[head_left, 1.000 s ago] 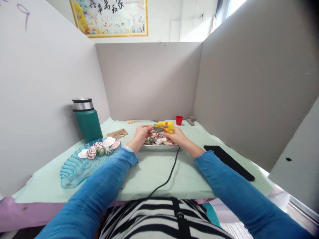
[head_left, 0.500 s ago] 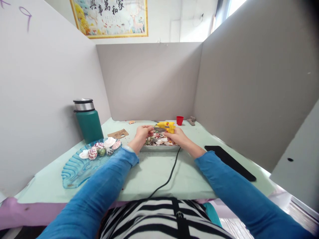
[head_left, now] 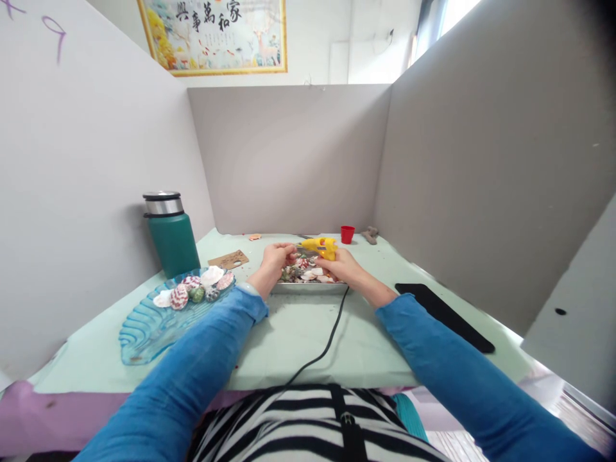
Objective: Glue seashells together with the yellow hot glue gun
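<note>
My right hand [head_left: 344, 264] is wrapped round the grip of a yellow hot glue gun [head_left: 317, 245], its nozzle aimed left. Close to that nozzle, the fingers of my left hand [head_left: 278, 258] are pinched together; what they hold, if anything, is too small to make out. Both hands are over a shallow metal tray [head_left: 310, 288] filled with small seashells [head_left: 308, 274]. From beneath my right hand a black cord [head_left: 332, 337] runs across the table towards my body.
At left, a blue glass dish [head_left: 154, 330] bears several shells, with a green bottle [head_left: 171, 240] behind it. A brown card [head_left: 228, 260] lies beyond the dish. A red cup [head_left: 347, 234] and grey object [head_left: 370, 235] stand at the back; a black mat [head_left: 443, 316] lies right.
The glue gun has tilted slightly, its nozzle staying near my left fingers. My left hand keeps its pinch, and the other things lie as before.
</note>
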### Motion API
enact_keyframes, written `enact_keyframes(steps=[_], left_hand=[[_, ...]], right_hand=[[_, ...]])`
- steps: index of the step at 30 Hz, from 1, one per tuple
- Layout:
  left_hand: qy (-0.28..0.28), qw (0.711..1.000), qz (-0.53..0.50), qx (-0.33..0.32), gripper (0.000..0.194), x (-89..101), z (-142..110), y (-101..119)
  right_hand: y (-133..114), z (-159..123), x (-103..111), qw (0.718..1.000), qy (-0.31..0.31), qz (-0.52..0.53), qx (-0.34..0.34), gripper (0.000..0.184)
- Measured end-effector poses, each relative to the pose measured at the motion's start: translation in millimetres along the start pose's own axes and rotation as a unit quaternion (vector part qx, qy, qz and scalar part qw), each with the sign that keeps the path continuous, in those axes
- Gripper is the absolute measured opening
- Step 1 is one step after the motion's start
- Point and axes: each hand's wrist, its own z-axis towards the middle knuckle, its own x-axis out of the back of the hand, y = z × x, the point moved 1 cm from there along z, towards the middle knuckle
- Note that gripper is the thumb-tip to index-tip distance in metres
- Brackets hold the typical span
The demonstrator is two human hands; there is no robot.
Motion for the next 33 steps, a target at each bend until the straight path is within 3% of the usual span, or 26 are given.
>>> enact_keyframes(steps=[33], left_hand=[[-0.015, 1.000, -0.007, 0.006, 0.010, -0.4, 1.8, -1.1]], right_hand=[[-1.9, -0.8, -1.1, 0.999, 0.016, 0.042, -0.024, 0.012]])
